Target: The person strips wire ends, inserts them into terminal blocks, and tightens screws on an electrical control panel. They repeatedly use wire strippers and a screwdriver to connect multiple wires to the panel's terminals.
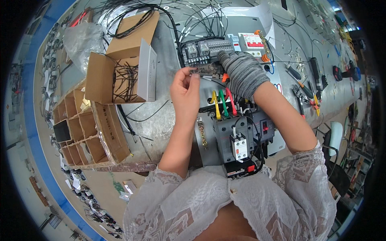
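My bare left hand is closed, its thumb and forefinger pinched together at the end of a dark hand tool. Whatever lies between the fingertips is too small to make out. In a grey knitted glove, my right hand curls round the other end of this dark tool with an orange part; its exact kind does not show. Just beyond both hands are the relays and a grey terminal block on a mounting plate. Yellow, green and red cables rise below the hands from a dark contactor.
An open cardboard box with short black wires stands at left, beside a divided carton. Loose black wires spread across the far side. Screwdrivers and pliers lie at right. A red-and-white breaker sits on the plate.
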Available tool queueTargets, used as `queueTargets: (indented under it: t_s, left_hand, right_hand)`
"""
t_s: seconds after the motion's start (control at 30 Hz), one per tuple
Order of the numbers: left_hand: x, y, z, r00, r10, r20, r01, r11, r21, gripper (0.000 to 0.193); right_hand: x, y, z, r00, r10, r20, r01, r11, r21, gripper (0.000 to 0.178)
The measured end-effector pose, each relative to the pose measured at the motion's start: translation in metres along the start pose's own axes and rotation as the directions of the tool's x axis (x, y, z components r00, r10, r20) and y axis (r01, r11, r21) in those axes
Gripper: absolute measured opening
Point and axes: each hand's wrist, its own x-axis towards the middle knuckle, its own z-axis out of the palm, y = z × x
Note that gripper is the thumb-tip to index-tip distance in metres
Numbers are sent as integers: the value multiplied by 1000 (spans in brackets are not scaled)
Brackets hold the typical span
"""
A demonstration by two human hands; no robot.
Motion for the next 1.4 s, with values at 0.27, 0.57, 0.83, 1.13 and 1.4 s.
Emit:
queueTargets:
  t_s: [0.27, 0.57, 0.83, 1.13, 1.4]
  left_hand:
    - [2, 0, -2, 1000, -28, 6, 28, 1000, -11, 7]
    - [4, -1, -2, 999, -43, -6, 43, 997, -58, 4]
    - [4, 3, -3, 999, -53, 5, 54, 997, -50, 4]
    - [5, -1, -5, 997, -53, 51, 54, 998, -15, 4]
    - [6, 2, -5, 996, -63, 62, 67, 995, -70, 2]
  right_hand:
    - [3, 2, 4, 1000, -13, 22, 13, 1000, 1, 54]
    - [4, 2, 4, 998, -33, 44, 33, 999, 4, 54]
    - [7, 1, 6, 995, 10, 97, -10, 1000, -1, 54]
    - [4, 0, 3, 999, -12, 45, 13, 1000, -18, 47]
    - [4, -3, 2, 1000, -22, 10, 22, 1000, 14, 32]
